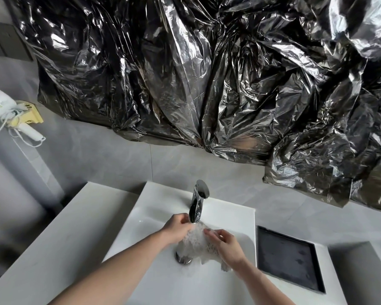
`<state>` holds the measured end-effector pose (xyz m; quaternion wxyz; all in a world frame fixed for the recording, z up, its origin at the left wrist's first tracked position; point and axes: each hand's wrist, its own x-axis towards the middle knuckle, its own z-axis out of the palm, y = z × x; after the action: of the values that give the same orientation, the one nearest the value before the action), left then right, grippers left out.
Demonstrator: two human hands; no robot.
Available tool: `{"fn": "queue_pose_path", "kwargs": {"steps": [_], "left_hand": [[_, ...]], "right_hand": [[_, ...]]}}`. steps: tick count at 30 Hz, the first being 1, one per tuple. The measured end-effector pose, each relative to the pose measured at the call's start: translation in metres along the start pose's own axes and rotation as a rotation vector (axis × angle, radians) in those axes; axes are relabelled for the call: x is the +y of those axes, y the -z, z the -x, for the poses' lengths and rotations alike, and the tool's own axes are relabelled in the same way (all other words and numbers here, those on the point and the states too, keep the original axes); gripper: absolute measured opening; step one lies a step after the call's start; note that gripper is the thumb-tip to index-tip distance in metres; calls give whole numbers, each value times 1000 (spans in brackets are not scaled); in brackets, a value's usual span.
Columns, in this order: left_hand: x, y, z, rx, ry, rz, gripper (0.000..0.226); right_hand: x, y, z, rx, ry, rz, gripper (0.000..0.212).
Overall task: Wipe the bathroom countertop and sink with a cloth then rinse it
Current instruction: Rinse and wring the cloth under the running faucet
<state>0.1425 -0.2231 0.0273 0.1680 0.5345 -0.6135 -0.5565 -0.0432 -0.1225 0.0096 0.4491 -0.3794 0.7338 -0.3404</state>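
A white, wet cloth (pixel 197 243) hangs bunched under the chrome faucet (pixel 198 201), over the white sink (pixel 145 219). Water runs from the spout onto it. My left hand (pixel 176 227) grips the cloth's left side just below the spout. On the cloth's right side, my right hand (pixel 226 244) pinches it between thumb and fingers. The lower part of the cloth trails down past my right wrist. A chrome drain plug (pixel 183 258) shows beneath the cloth. The white countertop (pixel 59 245) runs to the left of the basin.
A black square recess (pixel 288 257) is set into the counter right of the sink. Crumpled black plastic sheeting (pixel 207 73) covers the wall above. A white hair dryer (pixel 2 111) with its cord hangs at the far left on a yellow holder (pixel 32 113).
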Motion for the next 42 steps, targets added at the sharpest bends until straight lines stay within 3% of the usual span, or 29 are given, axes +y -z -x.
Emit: {"fn": "queue_pose_path", "kwargs": {"steps": [3,7,11,14,18,22,26,29,31,34,39,42], "left_hand": [[-3,0,-3,14,-9,29,7],[-13,12,-4,48,-2,95,9],[-26,35,-2,176,10,64,23],[-40,57,0,193,45,6,16],[-53,73,3,248,60,-171,10],[-53,69,11,275,92,-429,12],[-54,46,14,211,43,-671,44],[-44,19,19,-11,-28,-461,52],[-39,1,21,-134,6,-340,41],[-35,-18,17,-101,46,-207,10],[-12,-28,14,54,5,-88,31],[-10,-24,10,94,56,8,27]], "right_hand": [[3,-13,-7,-145,7,45,33],[-7,-32,-11,-225,52,145,10],[-24,-49,-13,-210,16,134,14],[-24,-59,-22,-161,3,108,7],[-27,-67,-25,-172,34,148,34],[-39,-68,-18,-195,21,4,36],[-39,-59,-6,-211,-1,-144,26],[-33,-48,2,-278,-20,-203,39],[-28,-39,5,-308,-61,-236,45],[-19,-24,6,-269,-93,-353,30],[1,-1,5,-162,-89,-316,17],[13,0,2,-134,-84,-219,36]]}}
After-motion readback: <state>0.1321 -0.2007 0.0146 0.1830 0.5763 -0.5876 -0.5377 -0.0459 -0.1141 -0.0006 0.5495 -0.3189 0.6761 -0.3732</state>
